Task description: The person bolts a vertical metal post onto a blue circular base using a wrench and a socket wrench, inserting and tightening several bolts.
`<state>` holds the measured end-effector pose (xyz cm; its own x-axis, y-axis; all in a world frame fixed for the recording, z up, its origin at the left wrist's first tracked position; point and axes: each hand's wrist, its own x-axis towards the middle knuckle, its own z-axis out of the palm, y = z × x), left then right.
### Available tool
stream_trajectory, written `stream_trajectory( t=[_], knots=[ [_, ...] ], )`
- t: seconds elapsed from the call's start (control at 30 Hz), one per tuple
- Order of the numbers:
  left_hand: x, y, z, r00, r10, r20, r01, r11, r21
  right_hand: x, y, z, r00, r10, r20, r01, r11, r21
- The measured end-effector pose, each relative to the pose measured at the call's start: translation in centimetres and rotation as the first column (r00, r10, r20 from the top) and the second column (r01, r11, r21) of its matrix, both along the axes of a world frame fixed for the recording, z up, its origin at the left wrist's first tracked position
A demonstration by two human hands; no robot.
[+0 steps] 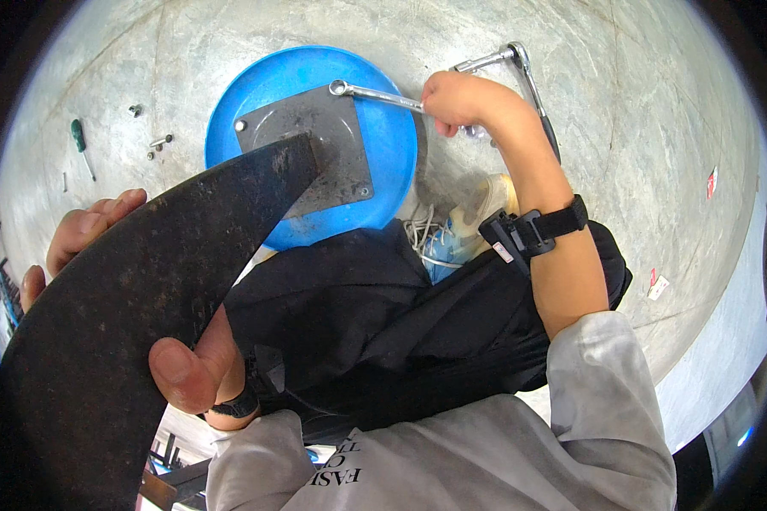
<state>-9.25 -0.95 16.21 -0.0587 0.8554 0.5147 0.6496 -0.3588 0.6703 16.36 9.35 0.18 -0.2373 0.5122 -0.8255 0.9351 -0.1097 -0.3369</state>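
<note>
A large dark, curved metal arm (170,247) rises toward me from a square dark metal plate (273,119). The plate lies on a round blue plastic base (392,183). My left hand (198,366) grips the curved arm, thumb on the near side and fingers around the far edge. In my closed right hand (458,100) is a silver combination wrench (382,96). Its ring end sits over the plate's far right corner; whatever is inside the ring is too small to make out. A bright bolt head (240,125) shows at the plate's left corner.
Beyond my right hand, a ratchet wrench (527,81) lies on the grey floor. To the left are a green-handled screwdriver (79,140), a socket (135,111) and small metal parts (160,142). My shoe (460,230) stands close beside the blue base.
</note>
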Motion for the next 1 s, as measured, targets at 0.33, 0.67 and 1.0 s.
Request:
stream_trajectory(
  t=[0.33,0.67,1.0],
  knots=[
    [-0.9,-0.1,0.8,0.993,-0.019,-0.116,0.012,0.998,-0.064,-0.8,-1.1,1.8,0.984,-0.106,-0.142,0.062,0.956,-0.287],
    [-0.8,-0.1,0.5,0.997,-0.048,-0.06,0.045,0.998,-0.052,-0.9,-0.6,2.8,0.988,-0.035,0.148,-0.058,0.812,0.581],
    [-2.4,-0.3,1.0,0.987,-0.116,-0.116,0.101,0.987,-0.125,0.3,1.4,2.1,0.935,0.001,-0.354,0.315,0.453,0.834]
  ],
)
